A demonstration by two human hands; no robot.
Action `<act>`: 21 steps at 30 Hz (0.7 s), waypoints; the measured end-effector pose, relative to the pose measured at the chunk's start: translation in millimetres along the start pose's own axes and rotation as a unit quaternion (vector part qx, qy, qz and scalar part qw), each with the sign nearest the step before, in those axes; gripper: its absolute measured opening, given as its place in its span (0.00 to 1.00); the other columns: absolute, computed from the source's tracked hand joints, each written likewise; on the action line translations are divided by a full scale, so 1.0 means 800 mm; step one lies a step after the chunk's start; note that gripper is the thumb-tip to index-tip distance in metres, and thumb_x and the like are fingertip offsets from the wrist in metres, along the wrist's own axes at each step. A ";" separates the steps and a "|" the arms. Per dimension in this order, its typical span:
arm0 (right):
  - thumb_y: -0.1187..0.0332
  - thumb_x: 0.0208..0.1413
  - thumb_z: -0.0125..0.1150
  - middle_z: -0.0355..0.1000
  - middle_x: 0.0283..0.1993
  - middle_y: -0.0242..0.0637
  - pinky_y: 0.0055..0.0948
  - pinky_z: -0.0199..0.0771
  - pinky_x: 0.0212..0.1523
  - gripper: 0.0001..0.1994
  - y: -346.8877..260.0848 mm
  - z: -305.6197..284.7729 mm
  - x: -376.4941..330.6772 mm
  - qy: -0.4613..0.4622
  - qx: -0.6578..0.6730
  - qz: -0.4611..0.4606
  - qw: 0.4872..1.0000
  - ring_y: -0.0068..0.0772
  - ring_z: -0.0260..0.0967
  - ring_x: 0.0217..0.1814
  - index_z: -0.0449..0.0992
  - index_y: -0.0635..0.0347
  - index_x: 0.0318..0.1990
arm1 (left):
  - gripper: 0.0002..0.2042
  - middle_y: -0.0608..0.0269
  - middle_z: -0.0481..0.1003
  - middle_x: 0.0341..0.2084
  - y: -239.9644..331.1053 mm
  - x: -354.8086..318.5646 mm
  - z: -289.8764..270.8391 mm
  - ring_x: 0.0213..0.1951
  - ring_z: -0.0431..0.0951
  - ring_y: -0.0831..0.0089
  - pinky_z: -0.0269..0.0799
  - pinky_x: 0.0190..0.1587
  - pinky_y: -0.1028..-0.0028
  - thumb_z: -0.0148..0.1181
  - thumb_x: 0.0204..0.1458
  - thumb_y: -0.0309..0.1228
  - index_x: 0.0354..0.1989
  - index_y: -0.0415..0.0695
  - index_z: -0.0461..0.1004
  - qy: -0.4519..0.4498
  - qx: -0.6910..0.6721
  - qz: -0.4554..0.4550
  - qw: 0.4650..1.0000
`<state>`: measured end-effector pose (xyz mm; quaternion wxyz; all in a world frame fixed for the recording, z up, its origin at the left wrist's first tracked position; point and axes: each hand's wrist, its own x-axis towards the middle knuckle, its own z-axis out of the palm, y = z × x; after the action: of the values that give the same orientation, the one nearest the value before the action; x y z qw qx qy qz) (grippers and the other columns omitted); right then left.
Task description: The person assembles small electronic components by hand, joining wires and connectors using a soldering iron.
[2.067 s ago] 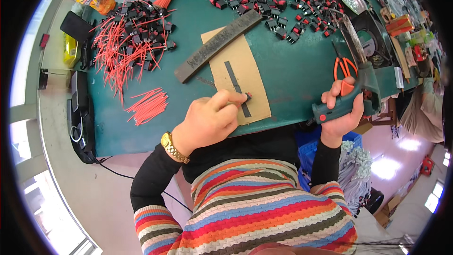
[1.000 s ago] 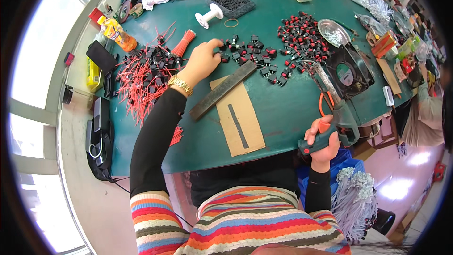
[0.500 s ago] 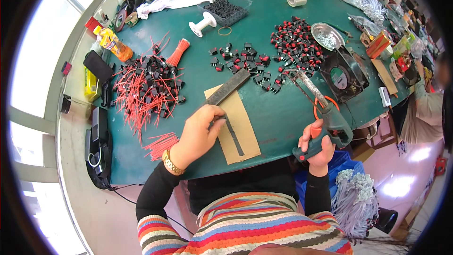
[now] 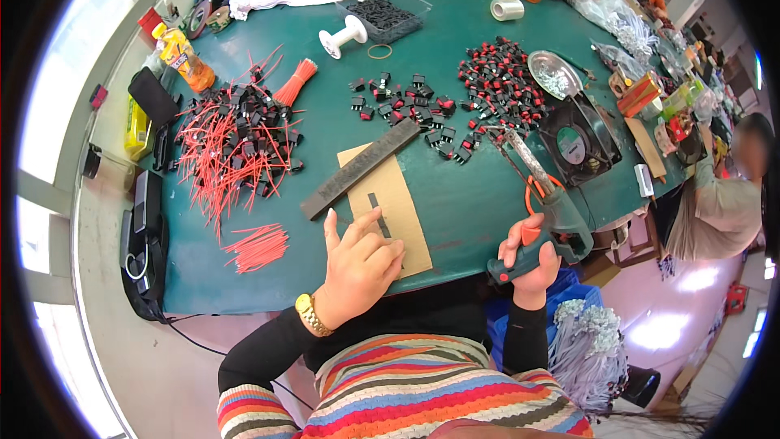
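My left hand [image 4: 357, 267] is open, its fingers apart, over the near part of a tan cardboard sheet [image 4: 402, 203]. A fingertip lies close to a narrow black strip [image 4: 376, 210] on the sheet; whether it touches cannot be made out. Just beyond the fingers, a long dark bar [image 4: 361, 169] lies slantwise across the cardboard. My right hand [image 4: 532, 264] grips the dark green handle of a soldering gun [image 4: 565, 215], with a finger at its orange trigger. Its metal barrel tilts up and left, beside small black-and-red rocker switches [image 4: 504, 77] heaped on the table.
Switches with red wires [image 4: 240, 146] are piled at left, near loose red wires [image 4: 258, 248]. A black fan [image 4: 578, 142] and metal dish [image 4: 555, 75] stand at right. Farther back are a plastic bin [image 4: 390, 12] and white spool [image 4: 343, 36]. Other people sit at the right.
My left hand has let go of the dark bar, drawn back toward me and spread its fingers. The soldering gun stays in my right hand. The whole view has shifted slightly.
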<state>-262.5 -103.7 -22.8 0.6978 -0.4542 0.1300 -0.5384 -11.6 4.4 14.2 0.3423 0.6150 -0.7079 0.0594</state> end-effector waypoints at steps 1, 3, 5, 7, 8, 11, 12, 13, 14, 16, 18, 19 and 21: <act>0.51 0.59 0.53 0.66 0.35 0.46 0.29 0.71 0.30 0.24 -0.001 0.000 -0.001 -0.002 -0.002 0.001 1.000 0.28 0.67 0.23 0.62 0.63 0.52 | 0.07 0.70 0.73 0.23 -0.001 0.000 0.001 0.51 0.75 0.64 0.42 0.63 0.43 0.69 0.39 0.24 0.27 0.49 0.77 0.002 0.002 -0.002 1.000; 0.51 0.59 0.52 0.66 0.35 0.45 0.29 0.71 0.30 0.24 -0.003 -0.001 -0.001 -0.003 -0.004 0.004 1.000 0.27 0.67 0.23 0.61 0.63 0.52 | 0.08 0.71 0.72 0.22 -0.001 0.001 0.005 0.51 0.75 0.64 0.42 0.63 0.42 0.69 0.39 0.25 0.27 0.49 0.77 -0.001 -0.012 -0.004 1.000; 0.51 0.59 0.51 0.66 0.35 0.45 0.28 0.71 0.30 0.24 -0.003 -0.001 -0.002 0.003 -0.011 0.002 1.000 0.27 0.66 0.23 0.61 0.63 0.51 | 0.07 0.71 0.71 0.22 -0.001 0.000 0.008 0.50 0.75 0.63 0.42 0.62 0.41 0.69 0.39 0.26 0.27 0.49 0.77 -0.004 -0.006 -0.002 1.000; 0.51 0.59 0.51 0.66 0.35 0.45 0.28 0.71 0.29 0.24 -0.004 -0.001 -0.001 -0.001 -0.012 0.000 1.000 0.27 0.66 0.23 0.61 0.63 0.51 | 0.10 0.71 0.72 0.24 -0.002 -0.003 0.009 0.51 0.73 0.63 0.42 0.61 0.39 0.69 0.40 0.27 0.32 0.50 0.78 -0.027 -0.001 0.003 1.000; 0.51 0.59 0.51 0.66 0.35 0.45 0.28 0.71 0.29 0.24 -0.004 -0.001 -0.001 -0.003 -0.016 -0.002 1.000 0.27 0.66 0.23 0.61 0.63 0.51 | 0.10 0.71 0.72 0.24 0.001 -0.004 0.005 0.51 0.73 0.63 0.42 0.61 0.39 0.69 0.40 0.27 0.32 0.50 0.78 -0.026 0.001 0.003 1.000; 0.51 0.59 0.52 0.66 0.35 0.45 0.29 0.71 0.29 0.24 -0.002 -0.002 0.000 0.000 -0.007 0.001 1.000 0.27 0.66 0.23 0.61 0.63 0.52 | 0.15 0.68 0.73 0.32 0.008 -0.001 -0.016 0.52 0.71 0.62 0.44 0.62 0.43 0.67 0.42 0.27 0.41 0.49 0.77 -0.055 0.015 -0.003 0.998; 0.51 0.59 0.52 0.66 0.35 0.45 0.29 0.71 0.29 0.24 -0.002 -0.003 0.000 0.002 -0.008 -0.005 1.000 0.27 0.66 0.23 0.61 0.63 0.52 | 0.17 0.64 0.73 0.36 0.001 -0.007 -0.025 0.52 0.71 0.61 0.48 0.61 0.47 0.66 0.43 0.26 0.45 0.48 0.75 -0.046 0.034 -0.044 0.997; 0.51 0.59 0.52 0.67 0.35 0.46 0.29 0.71 0.29 0.25 -0.003 -0.004 -0.001 -0.003 -0.016 -0.007 1.000 0.28 0.67 0.23 0.61 0.63 0.52 | 0.20 0.61 0.73 0.39 -0.009 -0.011 -0.036 0.51 0.70 0.60 0.52 0.60 0.50 0.65 0.44 0.26 0.48 0.47 0.74 -0.038 0.051 -0.082 0.995; 0.51 0.58 0.53 0.67 0.35 0.46 0.29 0.71 0.29 0.25 -0.004 -0.006 -0.001 -0.007 -0.024 -0.008 1.000 0.28 0.67 0.23 0.61 0.63 0.52 | 0.18 0.59 0.72 0.40 -0.019 -0.011 -0.052 0.48 0.70 0.59 0.59 0.54 0.55 0.64 0.44 0.25 0.46 0.45 0.73 -0.009 0.057 -0.113 0.992; 0.51 0.58 0.53 0.67 0.35 0.46 0.30 0.72 0.29 0.25 -0.004 -0.004 -0.003 -0.006 -0.017 -0.007 1.000 0.28 0.67 0.23 0.61 0.63 0.52 | 0.17 0.57 0.72 0.40 -0.051 -0.035 -0.084 0.45 0.70 0.58 0.62 0.50 0.61 0.63 0.44 0.24 0.45 0.44 0.73 -0.002 0.130 -0.209 0.969; 0.52 0.58 0.53 0.67 0.35 0.47 0.30 0.72 0.29 0.25 -0.004 -0.003 -0.002 -0.010 -0.010 -0.002 1.000 0.29 0.67 0.22 0.61 0.64 0.52 | 0.13 0.61 0.72 0.37 -0.068 -0.056 -0.108 0.44 0.70 0.58 0.61 0.50 0.61 0.62 0.45 0.24 0.42 0.45 0.74 -0.047 0.210 -0.264 0.940; 0.52 0.58 0.53 0.68 0.35 0.47 0.30 0.72 0.29 0.24 -0.004 -0.004 -0.002 -0.014 -0.010 -0.003 1.000 0.29 0.67 0.23 0.61 0.64 0.52 | 0.11 0.61 0.72 0.35 -0.075 -0.063 -0.114 0.43 0.70 0.58 0.62 0.49 0.62 0.62 0.45 0.24 0.39 0.44 0.73 -0.056 0.196 -0.262 0.943; 0.53 0.59 0.53 0.68 0.35 0.47 0.31 0.72 0.29 0.24 -0.005 -0.003 -0.001 -0.018 -0.010 -0.004 1.000 0.29 0.68 0.23 0.62 0.64 0.52 | 0.09 0.61 0.71 0.33 -0.083 -0.069 -0.113 0.42 0.70 0.58 0.62 0.48 0.62 0.61 0.46 0.24 0.36 0.44 0.73 -0.063 0.183 -0.258 0.947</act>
<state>-266.5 -104.2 -21.3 0.6929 -0.4717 0.1210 -0.5318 86.7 79.8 29.4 0.1821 0.8312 -0.5220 0.0580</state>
